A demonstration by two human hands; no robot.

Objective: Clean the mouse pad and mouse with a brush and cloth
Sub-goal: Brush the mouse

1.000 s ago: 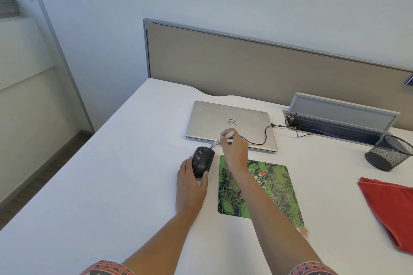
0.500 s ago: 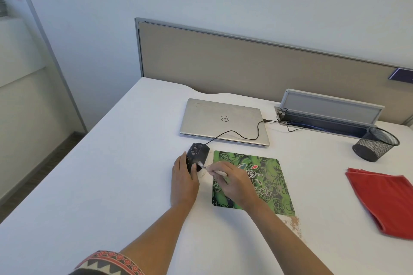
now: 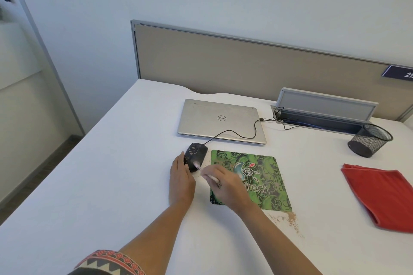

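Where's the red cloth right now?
In the head view the red cloth lies at the far right of the desk, right of the green mouse pad and nearer the person than the black mesh cup.

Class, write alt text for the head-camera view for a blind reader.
On a white desk, the right hand holds a white brush to a black mouse while the left hand rests against it. A green mouse pad, closed laptop, red cloth and crumbs lie nearby.

Left sleeve (image 3: 107,262) dark, cuff edged with woven band: red, cream and grey zigzag pattern
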